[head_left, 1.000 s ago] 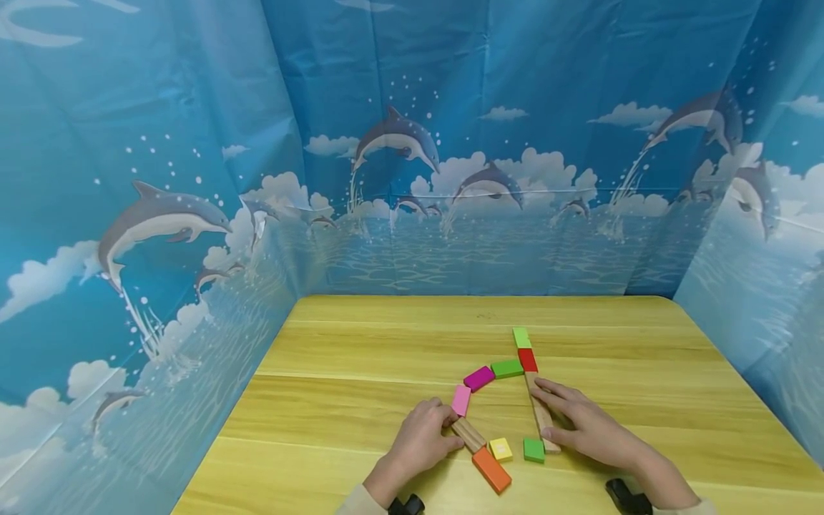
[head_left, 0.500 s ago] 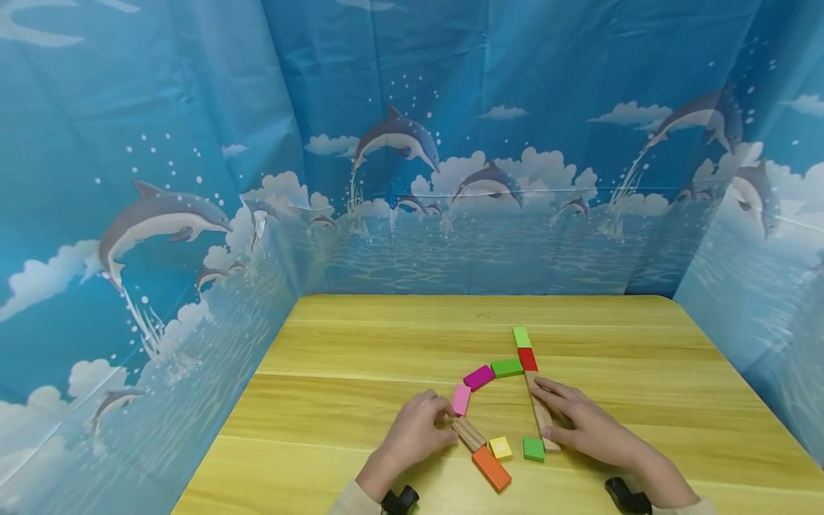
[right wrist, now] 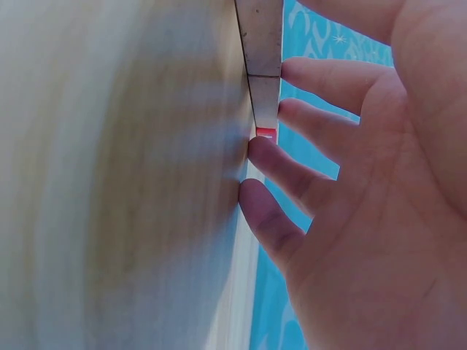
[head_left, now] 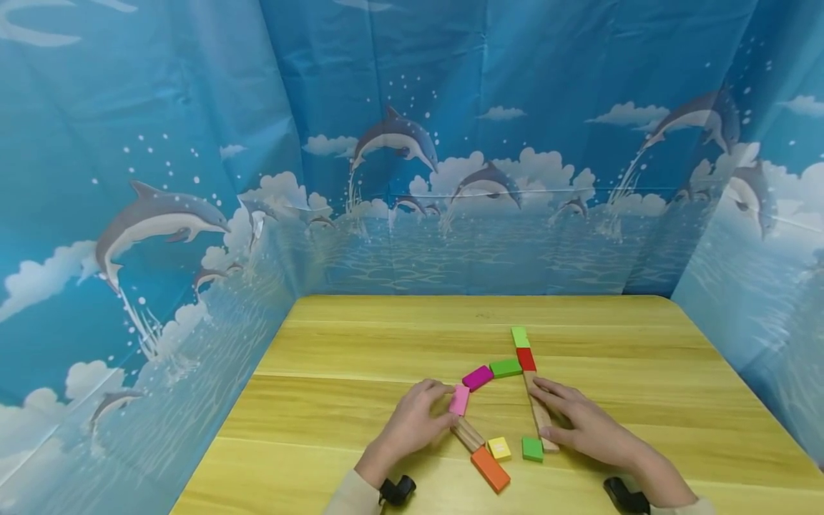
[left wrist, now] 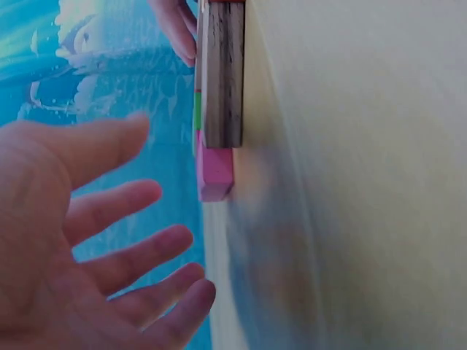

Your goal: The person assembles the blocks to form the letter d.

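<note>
My left hand (head_left: 412, 420) hovers around the pink block (head_left: 460, 400), index finger at its far end and thumb by its near end. In the left wrist view the fingers of that hand (left wrist: 109, 240) are spread, apart from the pink block (left wrist: 215, 175). A dark-grained wooden block (head_left: 468, 434) adjoins the pink one, followed by an orange block (head_left: 491, 470). My right hand (head_left: 589, 427) rests its fingertips along the right side of the plain wooden blocks (head_left: 539, 413), laid end to end. The right wrist view shows its fingers extended, touching the wooden block (right wrist: 263, 36).
A magenta block (head_left: 478, 378) and a green block (head_left: 505, 368) curve toward a red block (head_left: 526, 359), with a light green block (head_left: 520, 337) beyond. A yellow block (head_left: 499, 448) and a small green block (head_left: 531, 449) lie between the rows on the wooden table (head_left: 360, 336).
My left hand has left the dark-grained block and shifted slightly away from me, to the pink block, its fingers opening wider. The right hand and the blocks look unmoved.
</note>
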Demonstrator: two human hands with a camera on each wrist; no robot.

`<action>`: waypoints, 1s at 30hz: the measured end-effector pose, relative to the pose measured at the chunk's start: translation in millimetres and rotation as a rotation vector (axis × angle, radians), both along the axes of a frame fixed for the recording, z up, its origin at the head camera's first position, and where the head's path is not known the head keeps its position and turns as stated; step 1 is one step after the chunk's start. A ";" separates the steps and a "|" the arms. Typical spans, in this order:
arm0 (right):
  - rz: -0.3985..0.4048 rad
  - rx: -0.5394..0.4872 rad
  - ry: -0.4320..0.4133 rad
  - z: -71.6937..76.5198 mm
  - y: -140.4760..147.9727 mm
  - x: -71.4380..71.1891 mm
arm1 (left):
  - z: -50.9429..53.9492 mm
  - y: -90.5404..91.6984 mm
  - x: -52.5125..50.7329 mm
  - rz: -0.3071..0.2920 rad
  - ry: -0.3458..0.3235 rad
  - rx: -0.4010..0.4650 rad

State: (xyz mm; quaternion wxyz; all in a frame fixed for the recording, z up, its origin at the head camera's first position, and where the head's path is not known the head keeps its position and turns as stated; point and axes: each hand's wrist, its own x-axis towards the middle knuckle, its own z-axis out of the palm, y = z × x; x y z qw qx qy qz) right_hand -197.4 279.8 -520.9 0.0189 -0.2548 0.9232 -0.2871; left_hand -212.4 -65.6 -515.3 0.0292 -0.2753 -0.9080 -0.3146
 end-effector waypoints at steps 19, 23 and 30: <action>0.008 -0.078 -0.083 9.4 1.1 0.9 | -10.9 1.3 -4.1 -0.179 -0.154 -0.023; -0.009 -0.077 -0.067 14.5 -2.9 1.3 | -13.0 2.8 -5.6 -0.180 -0.154 -0.024; -0.009 -0.048 0.005 23.0 -25.3 14.4 | -15.5 4.7 0.6 -0.172 -0.155 -0.073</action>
